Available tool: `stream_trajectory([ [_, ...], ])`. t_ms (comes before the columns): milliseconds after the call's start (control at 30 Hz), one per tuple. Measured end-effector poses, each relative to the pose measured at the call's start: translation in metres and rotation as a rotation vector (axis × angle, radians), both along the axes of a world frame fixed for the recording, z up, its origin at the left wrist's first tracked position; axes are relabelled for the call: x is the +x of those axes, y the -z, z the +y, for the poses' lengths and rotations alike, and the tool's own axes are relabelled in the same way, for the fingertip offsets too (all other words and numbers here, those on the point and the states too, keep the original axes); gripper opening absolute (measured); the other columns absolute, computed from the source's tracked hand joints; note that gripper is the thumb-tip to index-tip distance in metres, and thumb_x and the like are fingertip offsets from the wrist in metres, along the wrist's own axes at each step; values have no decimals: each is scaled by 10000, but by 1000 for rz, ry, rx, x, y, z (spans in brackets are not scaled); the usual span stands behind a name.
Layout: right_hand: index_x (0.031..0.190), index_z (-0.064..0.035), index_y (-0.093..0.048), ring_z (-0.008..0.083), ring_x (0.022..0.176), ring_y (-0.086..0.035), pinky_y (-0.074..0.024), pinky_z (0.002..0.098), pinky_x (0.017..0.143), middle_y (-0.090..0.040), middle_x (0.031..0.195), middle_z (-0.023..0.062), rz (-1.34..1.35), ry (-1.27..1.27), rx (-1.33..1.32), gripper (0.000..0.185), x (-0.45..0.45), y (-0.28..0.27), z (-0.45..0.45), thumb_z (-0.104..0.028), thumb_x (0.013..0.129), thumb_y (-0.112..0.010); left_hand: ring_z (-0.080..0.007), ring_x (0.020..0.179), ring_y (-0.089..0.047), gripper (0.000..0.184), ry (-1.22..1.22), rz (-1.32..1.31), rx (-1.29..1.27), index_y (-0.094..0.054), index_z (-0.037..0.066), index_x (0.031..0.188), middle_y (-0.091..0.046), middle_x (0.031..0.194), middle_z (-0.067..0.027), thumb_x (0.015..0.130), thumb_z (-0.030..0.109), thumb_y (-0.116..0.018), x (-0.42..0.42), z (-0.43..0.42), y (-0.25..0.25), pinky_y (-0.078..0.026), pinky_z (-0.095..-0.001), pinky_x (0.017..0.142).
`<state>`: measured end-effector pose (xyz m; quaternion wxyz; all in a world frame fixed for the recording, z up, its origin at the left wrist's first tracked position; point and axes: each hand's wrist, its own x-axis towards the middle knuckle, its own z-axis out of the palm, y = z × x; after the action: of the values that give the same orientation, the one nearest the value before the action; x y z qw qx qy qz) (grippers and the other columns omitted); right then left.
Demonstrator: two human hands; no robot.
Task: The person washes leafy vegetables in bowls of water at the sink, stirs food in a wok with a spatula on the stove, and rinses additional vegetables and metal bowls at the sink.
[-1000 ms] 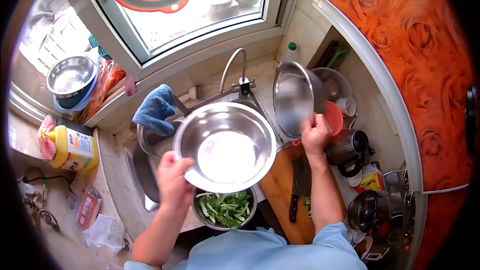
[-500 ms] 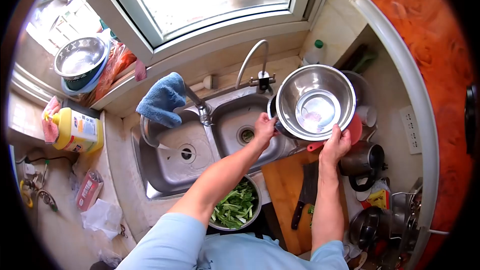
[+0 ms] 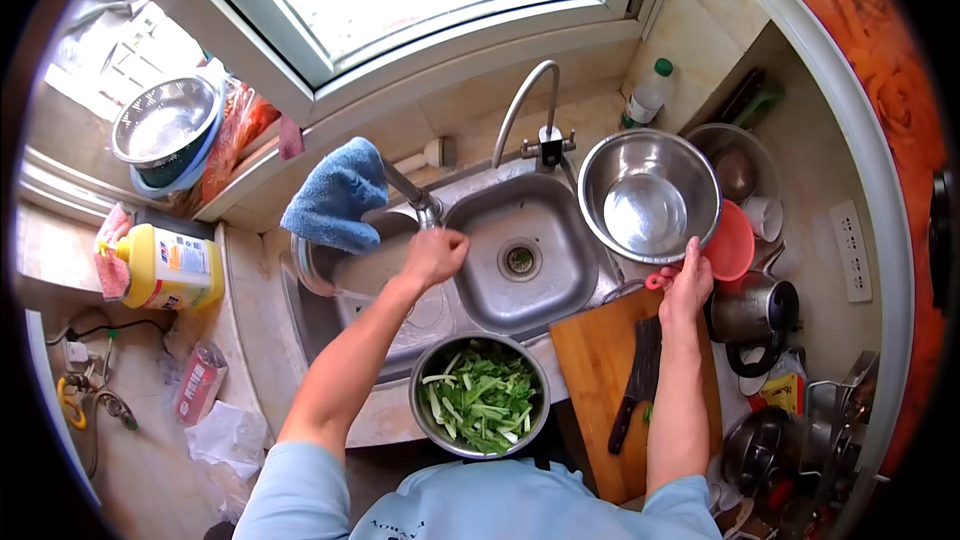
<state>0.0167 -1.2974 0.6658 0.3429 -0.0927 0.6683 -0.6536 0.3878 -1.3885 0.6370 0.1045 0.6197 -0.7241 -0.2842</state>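
Observation:
My left hand (image 3: 436, 256) is closed over the front of the sink faucet (image 3: 428, 208), between the two basins; whatever its fingers grip is hidden. At the right, my right hand (image 3: 688, 285) is at the near rim of a steel bowl (image 3: 645, 195), thumb up, beside a pink handle. The bowl rests right of the right basin (image 3: 525, 270). A blue cloth (image 3: 335, 195) hangs over the left basin (image 3: 425, 325). Chopped greens (image 3: 480, 395) fill a metal bowl (image 3: 421, 415) close to my body.
A cleaver (image 3: 640, 370) lies on the wooden board (image 3: 590, 360). Behind the bowl are a red bowl (image 3: 732, 245) and a green-capped bottle (image 3: 648, 95). A kettle (image 3: 750, 310) stands at the right. A yellow jug (image 3: 170, 265) and a colander (image 3: 165, 125) are at the left.
My left hand has moved from the stacked steel bowls left to the faucet. The steel bowl is now set down, with my right hand still at its rim.

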Motion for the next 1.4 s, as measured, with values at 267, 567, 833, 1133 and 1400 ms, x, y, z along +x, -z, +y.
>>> stream_trajectory([
  [267,957,-45,-582,92,634,-592,-473,233,508,-617,767,20,21,-911,288,147,90,-4,149,-189,976,-563,-259,866,-711,253,-98,434,85,-739,58,1032,-726,956,-159,869,232,-654,27,50,4,-539,-359,779],
  [567,1214,63,-491,212,798,-693,-608,341,575,-652,993,164,-175,-965,489,401,164,39,228,-226,955,-594,-299,851,-705,230,-65,299,159,-734,51,1003,-716,910,-173,856,206,-648,5,62,65,-546,-368,757],
  [833,1276,68,-458,137,831,-644,-564,262,660,-635,1061,126,-366,-855,455,379,159,35,232,-185,1001,-518,-383,889,-667,232,-38,30,-114,-695,52,982,-678,999,-198,847,232,-638,-87,-53,200,-537,-465,819],
  [1133,1262,61,-498,101,916,-573,-474,251,828,-623,1056,69,-343,-875,355,398,149,50,239,-202,964,-533,-299,847,-647,199,193,65,62,-679,72,964,-668,936,-146,907,205,-541,-106,-70,228,-521,-432,765],
  [1400,1314,94,-434,129,906,-626,-502,256,791,-663,1011,139,-456,-792,279,506,153,67,253,-230,960,-593,-218,883,-625,262,242,410,181,-649,90,1092,-662,985,-92,962,188,-443,-92,-41,237,-505,-391,815],
])
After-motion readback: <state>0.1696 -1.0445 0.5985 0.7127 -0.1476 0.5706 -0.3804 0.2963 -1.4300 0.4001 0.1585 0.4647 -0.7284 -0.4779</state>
